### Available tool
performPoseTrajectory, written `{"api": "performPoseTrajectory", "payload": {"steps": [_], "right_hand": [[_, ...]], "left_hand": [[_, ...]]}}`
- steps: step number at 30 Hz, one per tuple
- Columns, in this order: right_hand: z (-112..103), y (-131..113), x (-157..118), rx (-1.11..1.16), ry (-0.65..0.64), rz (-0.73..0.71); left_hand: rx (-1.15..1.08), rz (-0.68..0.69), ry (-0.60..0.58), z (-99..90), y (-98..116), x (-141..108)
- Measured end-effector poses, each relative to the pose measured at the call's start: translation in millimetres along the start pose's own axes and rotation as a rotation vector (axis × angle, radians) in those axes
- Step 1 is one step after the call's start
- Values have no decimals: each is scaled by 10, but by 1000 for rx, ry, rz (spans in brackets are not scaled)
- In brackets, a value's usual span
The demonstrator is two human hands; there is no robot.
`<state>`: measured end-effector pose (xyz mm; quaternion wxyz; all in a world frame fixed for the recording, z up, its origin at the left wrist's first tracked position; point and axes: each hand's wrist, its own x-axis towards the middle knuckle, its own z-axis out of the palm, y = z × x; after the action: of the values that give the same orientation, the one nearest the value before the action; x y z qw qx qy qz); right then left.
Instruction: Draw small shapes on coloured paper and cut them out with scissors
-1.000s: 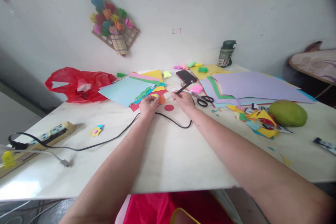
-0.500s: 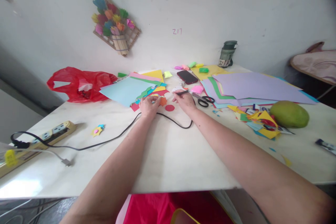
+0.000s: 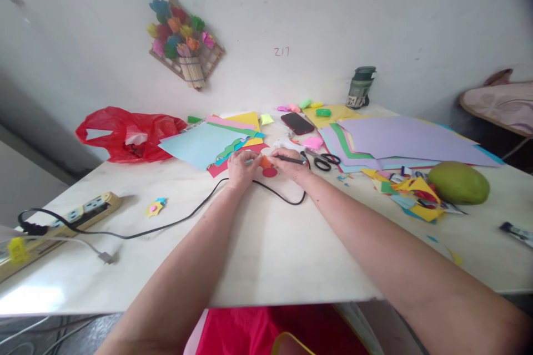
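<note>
My left hand [image 3: 242,169] is closed with its fingertips pinching a small orange paper cutout [image 3: 265,162]. Facing it, my right hand [image 3: 287,166] has a dark pen [image 3: 296,160] held in its fingers, and its fingertips meet the cutout's right side. Just below the orange piece lies a red paper circle [image 3: 270,172]. Red paper [image 3: 219,170] and a wavy green strip [image 3: 231,147] are beside my left hand. Behind my right hand is a white tool [image 3: 287,144], perhaps a glue gun, partly hidden. Black-handled scissors [image 3: 327,162] lie to the right.
A black cord [image 3: 187,216] runs from the power strip [image 3: 83,211] past my hands. Coloured sheets [image 3: 416,136], paper scraps [image 3: 420,199] and a green mango [image 3: 458,183] are at right. A phone [image 3: 297,122], bottle [image 3: 360,87] and red bag [image 3: 120,138] stand farther back.
My left hand has moved slightly right with the orange cutout, closer to my right hand. The pen has dropped lower in my right hand, whose fingertips now reach the cutout.
</note>
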<state>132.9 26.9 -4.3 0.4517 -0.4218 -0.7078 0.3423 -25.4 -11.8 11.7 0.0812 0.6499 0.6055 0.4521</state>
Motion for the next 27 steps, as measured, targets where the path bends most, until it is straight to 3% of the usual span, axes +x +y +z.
{"api": "performPoseTrajectory", "payload": {"steps": [5,10,18,22,27], "right_hand": [[-31,14,-5,-77,123,24],[-85,-29,-48,-232,296,89],[-72,-89,-75,-387,328,171],[-78,-93,-65,-418,306,180],[-116,-76,-55,-404,318,172]], "left_hand": [[131,-48,26,35,17,-26],[260,-59,-94,112,34,-72],[197,-63,-137,148,54,-58],[-9,-88,-109,104,83,-56],[-529,-304,-268,75,66,-72]]}}
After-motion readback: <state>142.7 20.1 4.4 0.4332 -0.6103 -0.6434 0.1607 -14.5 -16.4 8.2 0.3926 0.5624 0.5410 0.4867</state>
